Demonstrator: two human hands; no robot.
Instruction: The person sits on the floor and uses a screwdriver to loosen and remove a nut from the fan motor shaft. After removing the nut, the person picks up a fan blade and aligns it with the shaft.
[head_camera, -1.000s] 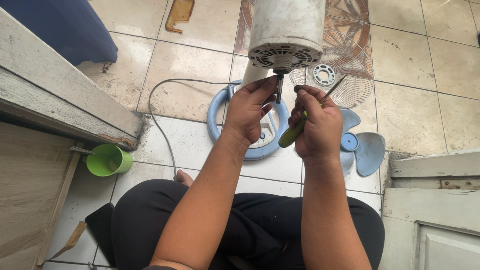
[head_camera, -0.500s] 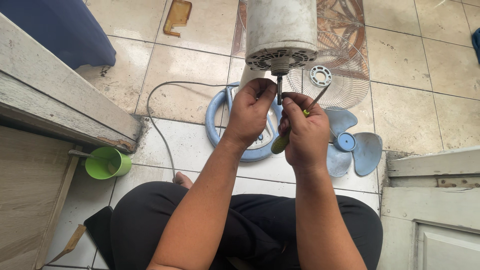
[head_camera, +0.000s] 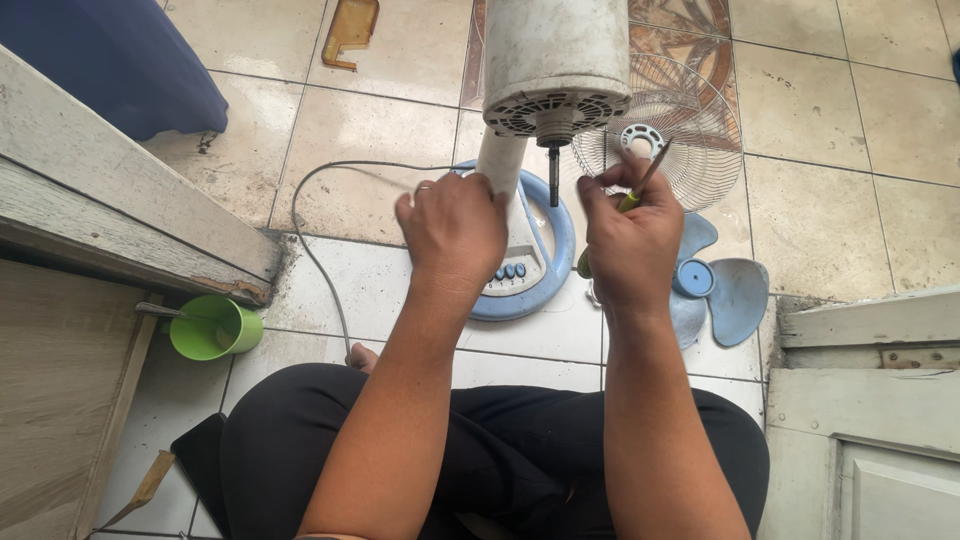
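Two hands work just under the white fan motor housing at the top centre of the frame, its short dark shaft pointing down between them. Your left hand is seen from the back, fingers curled around the pale neck of the fan stand; how tight that hold is you cannot tell from here. Your right hand is closed around a screwdriver with a yellow-green handle, its thin blade slanting up and right, just beside the shaft.

Below the hands lies the round blue fan base with a row of small blue buttons, partly hidden by your left wrist. A wire fan guard lies right of the housing, and blue fan blades sit at middle right, half covered by your right hand. A grey cord loops on the tiles. At the left edge, a green cup stands beside a wooden ledge. Your black trousers fill the bottom.
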